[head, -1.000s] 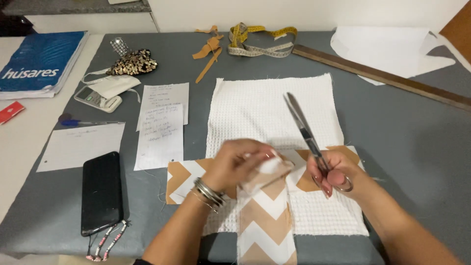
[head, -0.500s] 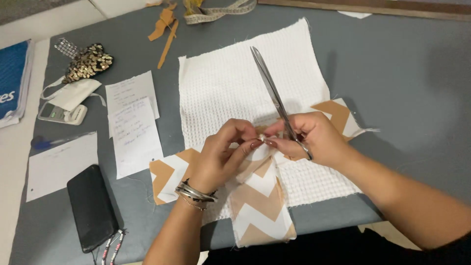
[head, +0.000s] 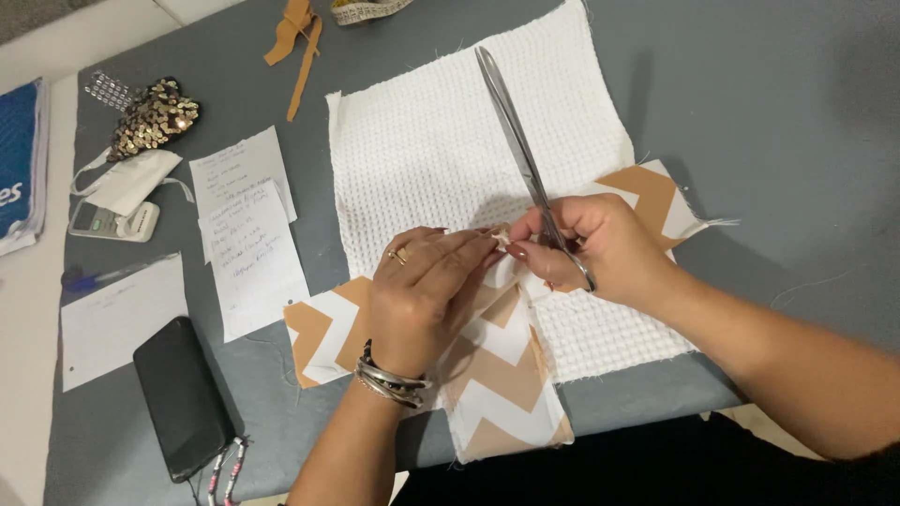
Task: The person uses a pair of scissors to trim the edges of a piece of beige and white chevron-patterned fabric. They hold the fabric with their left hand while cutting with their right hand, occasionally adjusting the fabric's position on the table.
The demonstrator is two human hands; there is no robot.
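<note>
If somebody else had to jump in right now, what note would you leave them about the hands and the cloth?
Left hand: pinches a fold of the chevron fabric strip.
Right hand: holds the scissors, blades shut, pointing away, and also grips the fold.
White waffle cloth lies flat on the grey table, the strip crossing over it.
Done: strip laid and folded at the middle.
Left: no cut shows yet.

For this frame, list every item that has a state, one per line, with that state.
scissors: shut, blades pointing away, gripped in the right hand
left hand: pinching the chevron fabric
chevron fabric: folded strip, end hanging over the table edge
white waffle cloth: lying flat
phone: screen dark
calculator: partly covered by a white mask
</note>
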